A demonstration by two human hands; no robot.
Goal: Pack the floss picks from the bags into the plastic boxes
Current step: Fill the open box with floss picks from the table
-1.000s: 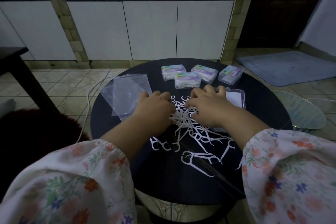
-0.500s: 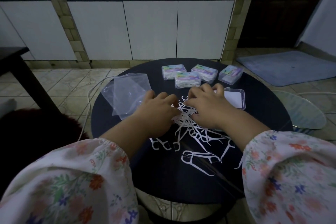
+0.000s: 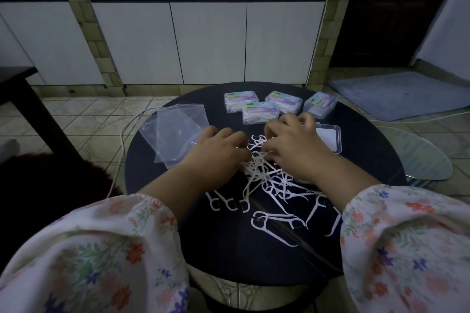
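Note:
A heap of white floss picks [image 3: 264, 178] lies in the middle of the round black table [image 3: 361, 170]. My left hand [image 3: 216, 157] rests palm down on the heap's left side, fingers curled among the picks. My right hand [image 3: 295, 145] lies on the right side, its fingertips pinching picks at the top of the heap. An open clear plastic box [image 3: 328, 137] sits just right of my right hand, partly hidden by it. Empty clear bags [image 3: 175, 132] lie to the left. Three closed filled boxes [image 3: 259, 112] and another box [image 3: 321, 107] stand at the far edge.
Several loose picks [image 3: 274, 221] are scattered toward the near edge of the table. A white cable [image 3: 122, 140] runs on the tiled floor at the left. A glass disc [image 3: 419, 157] lies on the floor to the right, beyond it a blue mat [image 3: 396, 94].
Both hands have drawn closer together over the heap, gathering picks; my right hand has shifted slightly left and its fingers have curled onto picks.

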